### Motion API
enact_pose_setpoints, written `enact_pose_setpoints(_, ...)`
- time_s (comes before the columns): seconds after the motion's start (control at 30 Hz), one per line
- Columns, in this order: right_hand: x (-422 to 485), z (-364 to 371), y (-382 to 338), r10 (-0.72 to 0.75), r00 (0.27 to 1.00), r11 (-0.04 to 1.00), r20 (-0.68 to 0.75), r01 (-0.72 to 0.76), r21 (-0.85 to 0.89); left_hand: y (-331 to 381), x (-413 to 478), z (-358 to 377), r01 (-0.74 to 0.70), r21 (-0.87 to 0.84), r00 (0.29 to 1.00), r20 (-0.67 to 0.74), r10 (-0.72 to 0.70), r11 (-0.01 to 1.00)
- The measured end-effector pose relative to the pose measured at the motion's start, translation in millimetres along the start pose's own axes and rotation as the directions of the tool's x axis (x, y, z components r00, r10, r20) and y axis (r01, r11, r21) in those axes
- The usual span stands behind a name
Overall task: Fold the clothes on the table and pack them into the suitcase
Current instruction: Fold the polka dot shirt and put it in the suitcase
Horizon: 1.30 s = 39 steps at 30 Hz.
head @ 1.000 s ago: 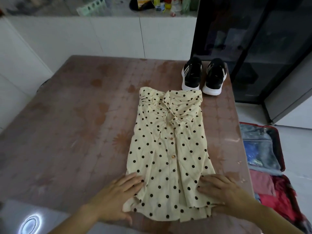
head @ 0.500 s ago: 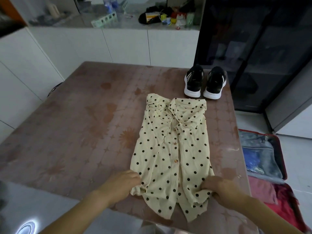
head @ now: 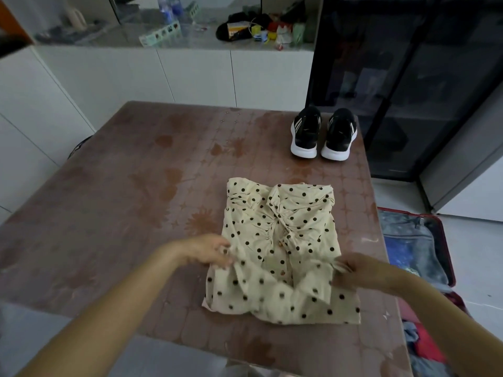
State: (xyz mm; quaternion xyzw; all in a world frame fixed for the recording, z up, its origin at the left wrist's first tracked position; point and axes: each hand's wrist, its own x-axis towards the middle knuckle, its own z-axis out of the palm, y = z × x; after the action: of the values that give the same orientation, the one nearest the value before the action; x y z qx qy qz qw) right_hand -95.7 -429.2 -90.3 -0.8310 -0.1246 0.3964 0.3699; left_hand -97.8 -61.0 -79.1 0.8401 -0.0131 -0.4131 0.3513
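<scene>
Brown patterned table (head: 122, 213) holds the polka-dot blouse (head: 245, 227) near its right side. My left hand (head: 206, 250) and right hand (head: 353, 270) each pinch a hem edge; I should carry both evenly toward the collar (head: 281, 210).

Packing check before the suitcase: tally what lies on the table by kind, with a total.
blouse: 1
shoes: 2
Total: 3
</scene>
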Motion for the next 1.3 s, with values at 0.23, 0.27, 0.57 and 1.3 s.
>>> enact_pose_setpoints(0.23,56.1,0.0,9.1,0.193,0.844,0.971,-0.500,-0.238,-0.026,7.2,41.3,-6.0,0.084,-0.027,0.868,-0.490,-0.086,0.996)
enact_pose_setpoints(0.27,57.1,3.0,10.9,0.189,0.831,0.968,-0.524,-0.249,-0.045,5.2,42.8,-1.1,0.084,0.039,0.840,-0.540,-0.050,0.996)
enact_pose_setpoints(0.57,46.6,18.8,21.4,-0.139,0.796,0.895,-0.590,-0.154,-0.419,-27.7,41.8,14.6,-0.022,0.347,0.823,-0.527,0.214,0.938)
enact_pose_setpoints(1.3,65.5,21.3,7.4,-0.381,0.667,0.801,-0.641,-0.107,-0.588,-24.6,43.6,17.9,-0.083,0.674,0.604,-0.551,0.575,0.734)
